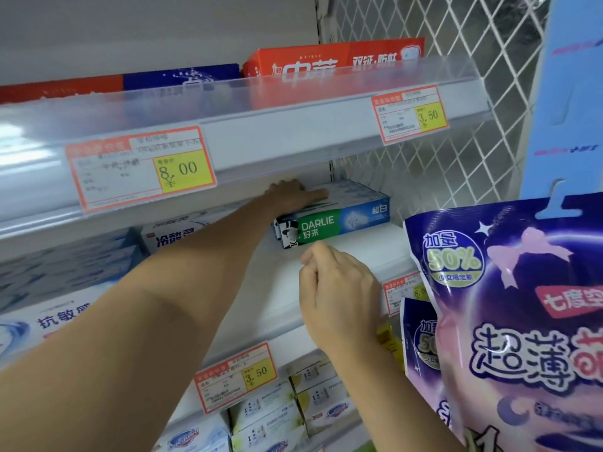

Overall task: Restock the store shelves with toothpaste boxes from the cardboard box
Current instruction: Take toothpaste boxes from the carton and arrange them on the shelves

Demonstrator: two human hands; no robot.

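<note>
Left grip [293,194] flat, fingers straight, atop Darlie toothpaste boxes [346,220] on shelf [362,252]; right grip [336,288] curled, empty, just before them

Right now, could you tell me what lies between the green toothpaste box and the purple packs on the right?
Only bare white shelf separates the toothpaste box from the purple packs; the head view shows nothing standing there.
</note>
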